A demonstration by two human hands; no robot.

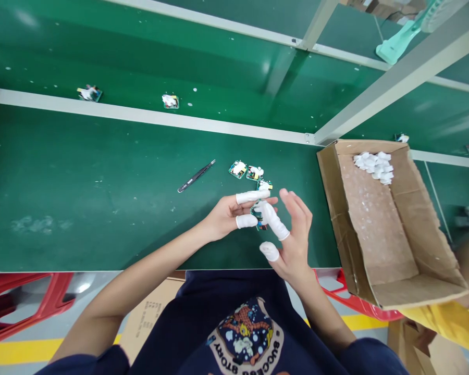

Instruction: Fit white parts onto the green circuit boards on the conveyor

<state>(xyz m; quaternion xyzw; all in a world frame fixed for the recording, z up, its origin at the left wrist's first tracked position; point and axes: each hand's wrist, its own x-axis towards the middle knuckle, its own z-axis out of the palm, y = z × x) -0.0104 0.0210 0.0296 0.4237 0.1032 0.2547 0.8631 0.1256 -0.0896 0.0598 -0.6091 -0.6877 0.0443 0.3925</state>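
Observation:
My left hand (234,212), with white finger cots on the thumb and a finger, pinches a small circuit board (259,221) at its edge. The index finger of my right hand (291,234), also in a white cot, rests on or just over that board and partly hides it. My right thumb stands apart from the board and the other fingers are spread. Just beyond my hands lie several like circuit boards (238,169) carrying white blobs. To their left, black tweezers (196,176) rest on the green table (82,192).
A cardboard box (383,234) with white pieces (375,166) in its far end stands on the right. More boards (171,101) lie beyond the white rail (148,117). A metal post (375,88) rises at the back right. Another person's yellow sleeve (453,323) shows at the right edge.

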